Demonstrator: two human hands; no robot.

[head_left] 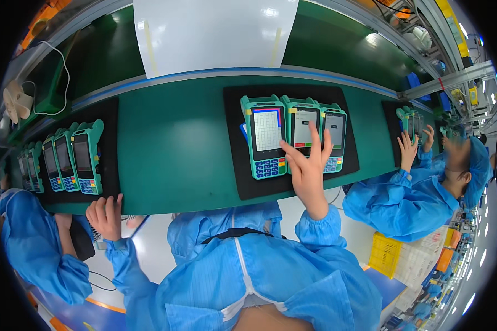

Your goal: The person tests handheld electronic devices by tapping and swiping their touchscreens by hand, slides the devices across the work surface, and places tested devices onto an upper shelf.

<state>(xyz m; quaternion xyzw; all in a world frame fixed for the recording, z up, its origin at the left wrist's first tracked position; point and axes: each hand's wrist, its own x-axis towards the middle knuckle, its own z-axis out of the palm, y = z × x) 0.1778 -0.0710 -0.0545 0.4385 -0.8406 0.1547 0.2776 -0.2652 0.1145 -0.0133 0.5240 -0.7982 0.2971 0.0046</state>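
Three green handheld payment terminals stand side by side on a black mat [237, 182] in front of me. The left terminal [265, 137] has a lit screen with a grid on it; the middle terminal [302, 121] and the right terminal [335, 132] show light grey screens. My right hand [308, 168] is over them, fingers spread, holding nothing. Its thumb is by the left terminal's edge, and its fingers reach over the middle and right ones. Whether a fingertip touches a screen I cannot tell. My left hand [106, 216] rests at the table's front edge, fingers stretched and apart, with nothing in it.
Several similar terminals [84, 160] with dark screens are on another black mat at the left, beside a blue-sleeved co-worker [38, 248]. At the right, another co-worker [403, 198] handles terminals. A white sheet [215, 33] hangs behind the green table [168, 160]. A yellow crate [384, 254] sits lower right.
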